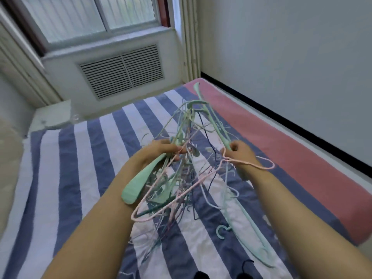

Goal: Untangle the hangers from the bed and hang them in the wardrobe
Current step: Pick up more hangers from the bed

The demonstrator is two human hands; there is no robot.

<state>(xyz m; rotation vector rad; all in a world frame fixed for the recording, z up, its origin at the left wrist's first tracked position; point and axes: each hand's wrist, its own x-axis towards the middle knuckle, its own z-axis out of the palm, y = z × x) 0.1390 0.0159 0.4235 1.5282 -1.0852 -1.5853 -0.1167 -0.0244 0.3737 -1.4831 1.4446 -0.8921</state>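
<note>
A tangled bundle of hangers [181, 174], mint green, pink and dark blue, is lifted above the bed [66, 178] with its blue and white striped sheet. My left hand [161, 152] grips the bundle near its middle, where a wide mint green hanger [138, 182] sticks out below the wrist. My right hand [239, 154] pinches a thin pink wire hanger [259, 165] that loops past its wrist, beside a long mint hanger [211, 115] pointing away. Another mint hanger [253, 236] slopes down to the sheet at the right.
A pink strip of mattress [291, 158] runs along the grey wall [291, 57] at the right. Beyond the bed's far end are a vent grille [122, 75] and a window [90, 17]. A white box [52, 115] sits at the far left corner. No wardrobe is in view.
</note>
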